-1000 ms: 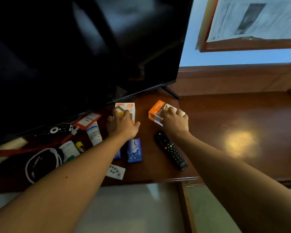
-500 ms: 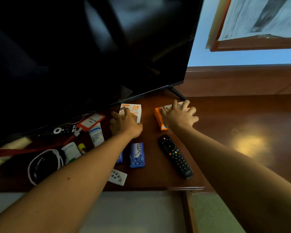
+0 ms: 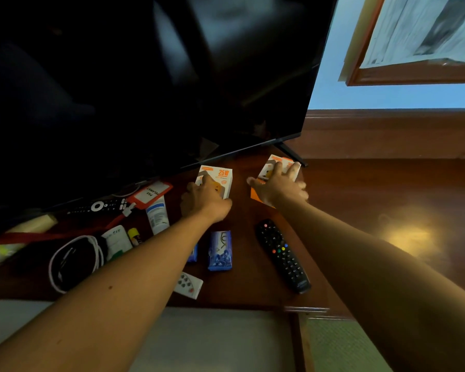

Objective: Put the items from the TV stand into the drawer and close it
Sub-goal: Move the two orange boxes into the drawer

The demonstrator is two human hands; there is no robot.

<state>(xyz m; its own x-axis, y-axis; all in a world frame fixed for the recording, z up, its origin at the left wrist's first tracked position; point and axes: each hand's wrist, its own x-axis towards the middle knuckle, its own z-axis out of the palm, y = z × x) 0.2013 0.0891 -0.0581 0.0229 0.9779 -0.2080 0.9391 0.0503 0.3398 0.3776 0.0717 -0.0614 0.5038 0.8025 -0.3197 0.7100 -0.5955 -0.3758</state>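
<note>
Dark polished wood is making up the TV stand [image 3: 387,210], where the left hand [image 3: 204,198] is curling its fingers over a white and orange box marked 25W [image 3: 220,177], and the right hand [image 3: 278,187], fingers spread, is pressing on a second white and orange box [image 3: 273,163] just beside it, though whether either box is actually gripped I cannot tell. Nearer the front edge, a black remote [image 3: 282,255], a blue packet [image 3: 220,251] and a small white remote [image 3: 189,285] are lying on the wood, with a white tube [image 3: 157,216], a red card holder [image 3: 151,194] and a coiled white cable [image 3: 75,261] sitting further left under the black TV screen [image 3: 145,76], while the drawer [image 3: 212,339] is standing open below.
</note>
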